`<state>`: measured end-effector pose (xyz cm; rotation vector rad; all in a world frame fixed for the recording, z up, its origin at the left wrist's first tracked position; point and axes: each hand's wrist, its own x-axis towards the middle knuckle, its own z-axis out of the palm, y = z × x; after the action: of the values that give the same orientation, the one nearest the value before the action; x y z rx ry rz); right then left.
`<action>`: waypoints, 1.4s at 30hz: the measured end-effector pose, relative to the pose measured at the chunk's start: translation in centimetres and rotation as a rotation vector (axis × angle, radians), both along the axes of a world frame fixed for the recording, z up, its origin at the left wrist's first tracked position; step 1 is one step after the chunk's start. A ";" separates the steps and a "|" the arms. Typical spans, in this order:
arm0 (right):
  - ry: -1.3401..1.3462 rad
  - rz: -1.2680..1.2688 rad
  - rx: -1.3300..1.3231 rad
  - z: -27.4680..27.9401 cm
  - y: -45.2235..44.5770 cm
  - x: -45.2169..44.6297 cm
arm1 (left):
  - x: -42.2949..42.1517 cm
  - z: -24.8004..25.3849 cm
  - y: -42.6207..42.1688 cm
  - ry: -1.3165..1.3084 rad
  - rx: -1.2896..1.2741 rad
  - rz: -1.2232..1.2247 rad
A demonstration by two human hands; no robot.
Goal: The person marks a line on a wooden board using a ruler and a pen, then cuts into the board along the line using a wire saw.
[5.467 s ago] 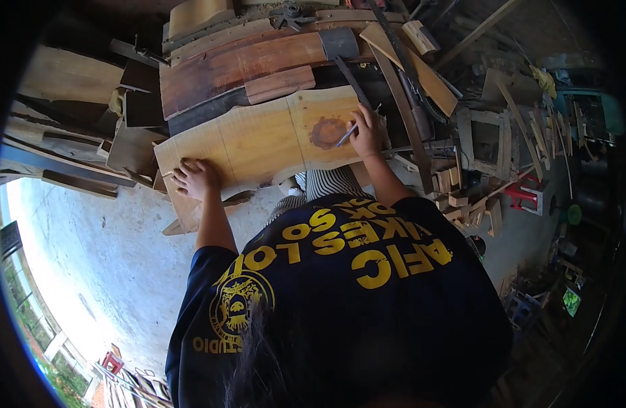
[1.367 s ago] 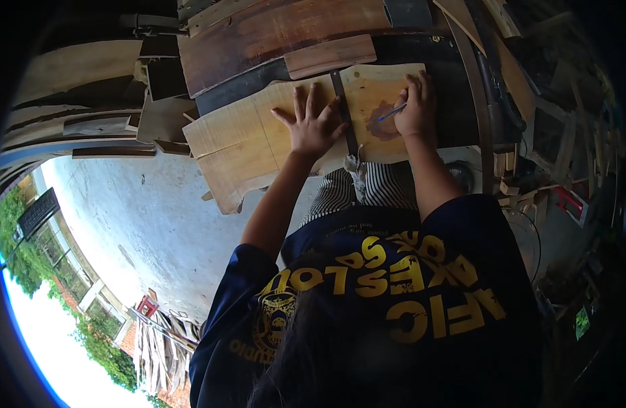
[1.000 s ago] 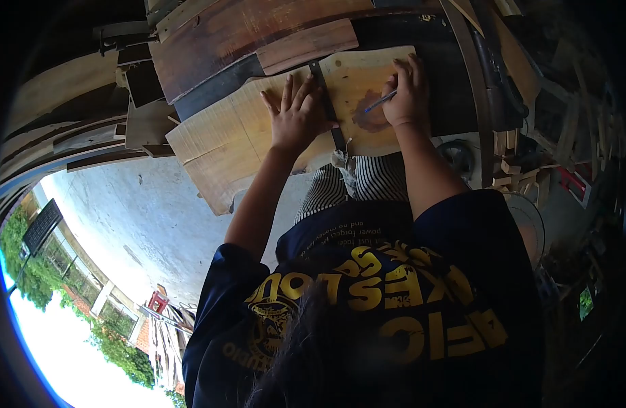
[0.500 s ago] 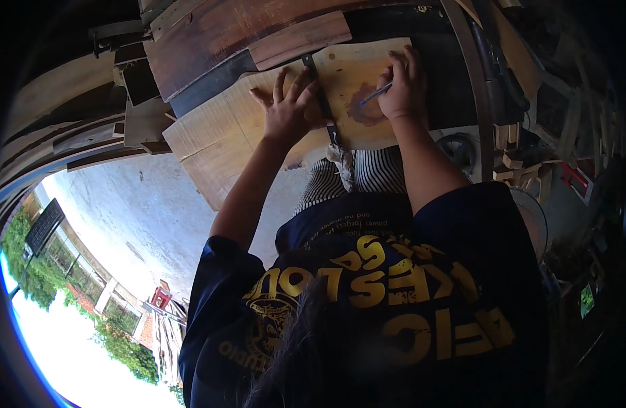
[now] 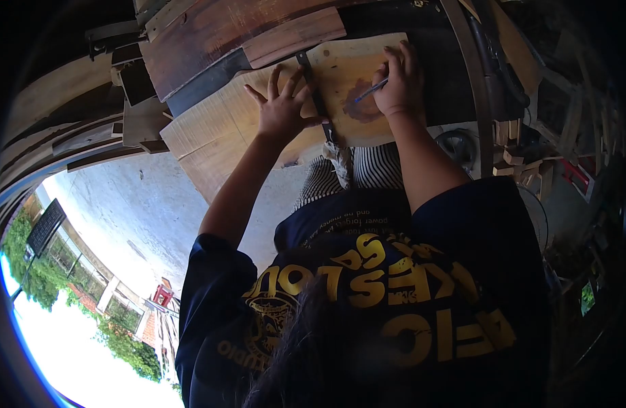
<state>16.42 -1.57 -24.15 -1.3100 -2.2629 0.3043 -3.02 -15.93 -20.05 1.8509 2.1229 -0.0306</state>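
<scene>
A pale wooden board (image 5: 211, 129) with a dark knot (image 5: 364, 109) lies across the bench in front of me. Over it runs a narrow dark metal strip (image 5: 314, 87), its near end wrapped in whitish cloth (image 5: 337, 163). My left hand (image 5: 282, 112) rests on the board with fingers spread, the thumb touching the strip's left side. In my right hand (image 5: 400, 85) a blue-tipped pen (image 5: 371, 90) is gripped, its point over the knot. I cannot tell whether the tip touches the wood.
Reddish-brown planks (image 5: 292, 35) lie beyond the board. Stacked timber (image 5: 61, 115) stands at the left, and wood offcuts (image 5: 510, 160) sit at the right beside a round wheel-like part (image 5: 457, 146). A pale concrete floor (image 5: 143, 197) shows below.
The board and strip appear slightly further left and up in view. My left hand's fingers have spread a little more; my right hand still holds the pen by the knot.
</scene>
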 end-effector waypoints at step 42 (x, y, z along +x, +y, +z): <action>0.021 0.098 0.163 0.4 -0.2 0.0 | -0.1 -2.4 -0.8 -0.074 0.241 0.059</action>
<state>16.38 -1.77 -23.75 -1.1109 -2.2855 0.1621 -3.10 -16.74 -22.49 1.8839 2.2094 0.3152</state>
